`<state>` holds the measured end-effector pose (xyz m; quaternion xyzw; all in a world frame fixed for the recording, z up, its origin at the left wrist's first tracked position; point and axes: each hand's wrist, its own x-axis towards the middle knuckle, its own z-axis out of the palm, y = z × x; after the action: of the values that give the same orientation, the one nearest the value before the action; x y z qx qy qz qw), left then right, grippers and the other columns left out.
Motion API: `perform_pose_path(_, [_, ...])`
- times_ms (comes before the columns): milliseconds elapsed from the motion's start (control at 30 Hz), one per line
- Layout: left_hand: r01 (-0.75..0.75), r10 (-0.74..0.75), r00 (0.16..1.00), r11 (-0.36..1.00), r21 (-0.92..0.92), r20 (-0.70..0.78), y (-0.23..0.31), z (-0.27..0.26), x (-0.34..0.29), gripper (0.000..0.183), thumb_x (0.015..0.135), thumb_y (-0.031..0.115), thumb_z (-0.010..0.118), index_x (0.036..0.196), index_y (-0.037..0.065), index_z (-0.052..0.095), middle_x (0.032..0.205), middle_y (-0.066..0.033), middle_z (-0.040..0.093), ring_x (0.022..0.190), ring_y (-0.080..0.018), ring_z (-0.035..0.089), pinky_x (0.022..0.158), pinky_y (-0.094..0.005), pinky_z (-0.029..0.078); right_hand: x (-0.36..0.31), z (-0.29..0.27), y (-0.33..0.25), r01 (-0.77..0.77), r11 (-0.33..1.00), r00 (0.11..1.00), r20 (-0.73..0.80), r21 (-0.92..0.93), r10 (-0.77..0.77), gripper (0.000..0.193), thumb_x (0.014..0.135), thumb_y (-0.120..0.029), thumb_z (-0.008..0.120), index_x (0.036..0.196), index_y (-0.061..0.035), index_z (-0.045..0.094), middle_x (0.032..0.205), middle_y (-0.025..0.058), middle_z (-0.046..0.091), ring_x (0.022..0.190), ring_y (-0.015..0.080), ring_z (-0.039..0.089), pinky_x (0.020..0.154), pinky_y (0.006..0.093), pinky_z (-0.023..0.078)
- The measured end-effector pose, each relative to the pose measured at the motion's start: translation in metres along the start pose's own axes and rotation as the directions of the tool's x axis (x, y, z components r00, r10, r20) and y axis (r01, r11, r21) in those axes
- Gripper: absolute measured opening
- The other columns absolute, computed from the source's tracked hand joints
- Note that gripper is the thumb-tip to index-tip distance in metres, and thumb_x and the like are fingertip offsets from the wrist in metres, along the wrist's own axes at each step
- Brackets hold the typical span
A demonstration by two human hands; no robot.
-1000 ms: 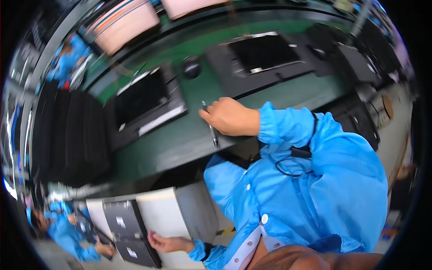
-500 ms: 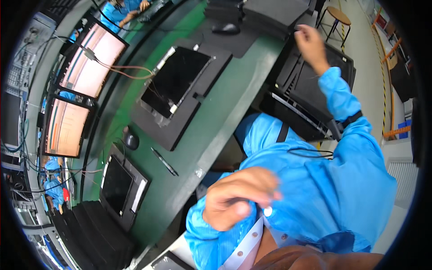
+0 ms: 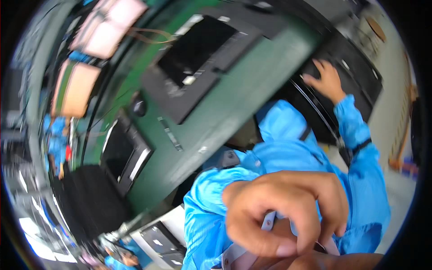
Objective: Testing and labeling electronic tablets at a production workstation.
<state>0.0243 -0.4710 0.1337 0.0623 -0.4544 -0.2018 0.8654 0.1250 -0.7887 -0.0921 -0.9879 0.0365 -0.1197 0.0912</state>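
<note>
My right hand (image 3: 327, 82) is spread flat, fingers apart, on or just above a black tray (image 3: 355, 67) to the right of the bench; contact is hard to tell. A dark panel with a pale edge strip lies beside that hand. Close to the view, in front of my chest and collar, my left hand (image 3: 288, 211) is curled with thumb and index drawn together in a ring; nothing shows in it. On the green bench (image 3: 243, 105) lies a black display panel (image 3: 195, 49) on a black foam pad (image 3: 180, 101).
A mouse (image 3: 138, 104) and a pen (image 3: 170, 134) lie on the bench. Nearer left, a smaller panel (image 3: 119, 157) sits on a black pad beside a stack of black trays (image 3: 85, 202). Lit monitors (image 3: 76, 87) stand along the far left. A stool (image 3: 375, 29) stands far right.
My right hand has come down onto or over the black tray. My left hand has risen closer to the view and moved right. The whole view has shifted and blurred.
</note>
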Motion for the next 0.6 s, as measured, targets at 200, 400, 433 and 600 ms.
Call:
perform_pose_path(200, [0.591, -0.454, 0.789, 0.378, 0.712, -0.414, -0.013, -0.074, -0.087, 0.016, 0.094, 0.009, 0.063, 0.107, 0.0, 0.066, 0.108, -0.0122, 0.065, 0.103, -0.0269, 0.063, 0.094, -0.0379, 0.048, -0.012, 0.043, -0.016, 0.014, 0.972, 0.994, 0.109, -0.234, 0.011, 0.057, 0.085, -0.02, 0.073, 0.133, 0.0062, 0.056, 0.148, 0.024, 0.046, 0.145, 0.0408, 0.035, 0.109, 0.0524, 0.042])
perform_pose_path(400, [0.815, -0.294, 0.511, 0.463, 0.348, -0.808, -0.1, -0.234, -0.194, 0.053, 0.099, 0.029, 0.065, 0.141, -0.001, 0.053, 0.121, -0.012, 0.066, 0.112, -0.0221, 0.062, 0.099, -0.0353, 0.049, -0.017, 0.039, -0.031, 0.209, 0.967, 0.978, 0.018, -0.145, -0.209, 0.027, 0.084, -0.013, 0.071, 0.107, 0.0009, 0.065, 0.121, 0.0172, 0.063, 0.128, 0.0391, 0.052, 0.092, 0.0517, 0.047])
perform_pose_path(433, [0.905, -0.374, 0.326, 0.389, 0.172, -0.868, -0.092, -0.222, -0.163, 0.063, 0.099, 0.037, 0.063, 0.146, -0.001, 0.047, 0.13, -0.0145, 0.061, 0.121, -0.0253, 0.058, 0.104, -0.0382, 0.046, -0.023, 0.035, -0.034, 0.255, 0.954, 0.96, -0.081, -0.157, -0.27, 0.028, 0.082, -0.013, 0.071, 0.107, -0.0006, 0.065, 0.12, 0.016, 0.063, 0.127, 0.0368, 0.053, 0.091, 0.0507, 0.046])
perform_pose_path(600, [0.448, -0.415, 0.359, 0.862, -0.236, -0.836, -0.116, -0.258, -0.162, 0.062, 0.095, 0.046, 0.068, 0.141, 0.009, 0.049, 0.133, -0.0146, 0.057, 0.12, -0.0263, 0.057, 0.105, -0.0465, 0.047, -0.073, -0.023, -0.124, 0.645, 0.764, 0.745, -0.213, -0.009, -0.632, 0.038, 0.078, -0.014, 0.074, 0.113, -0.0052, 0.063, 0.118, 0.0105, 0.064, 0.115, 0.03, 0.06, 0.086, 0.0441, 0.044])
